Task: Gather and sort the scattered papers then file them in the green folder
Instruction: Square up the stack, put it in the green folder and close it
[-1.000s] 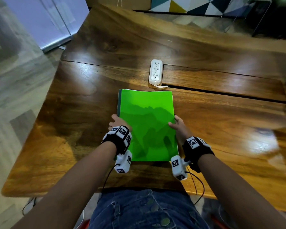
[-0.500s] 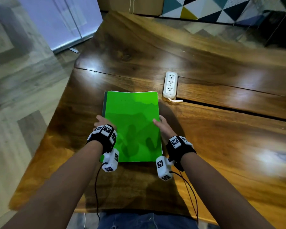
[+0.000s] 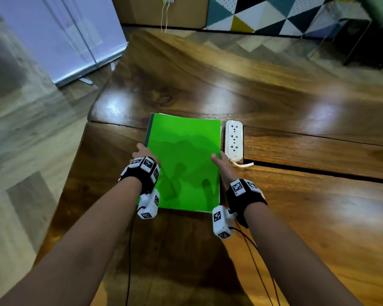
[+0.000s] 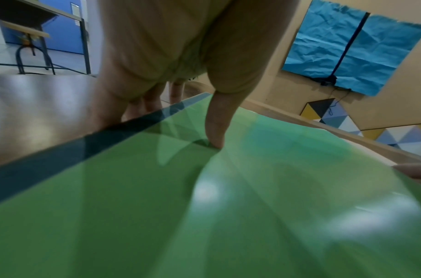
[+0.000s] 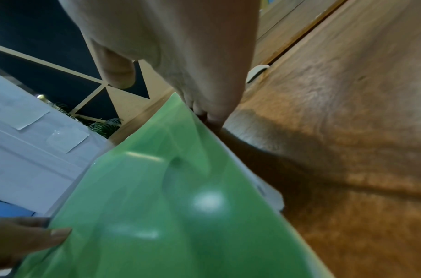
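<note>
Left hand (image 3: 144, 156) grips the spine edge of the green folder (image 3: 184, 160), thumb flat on the cover, fingers tucked below the edge. Right hand (image 3: 222, 164) pinches the opposite long edge, fingers curled under. Wooden table (image 3: 296, 102): broad, glossy, dark seam running across. Folder closed, held over the table's near left part between both hands; whether it touches the wood cannot be told. White paper edges (image 5: 268, 191) show along the folder's right side. White power strip (image 3: 234, 138) lies just beside the folder's far right edge
</note>
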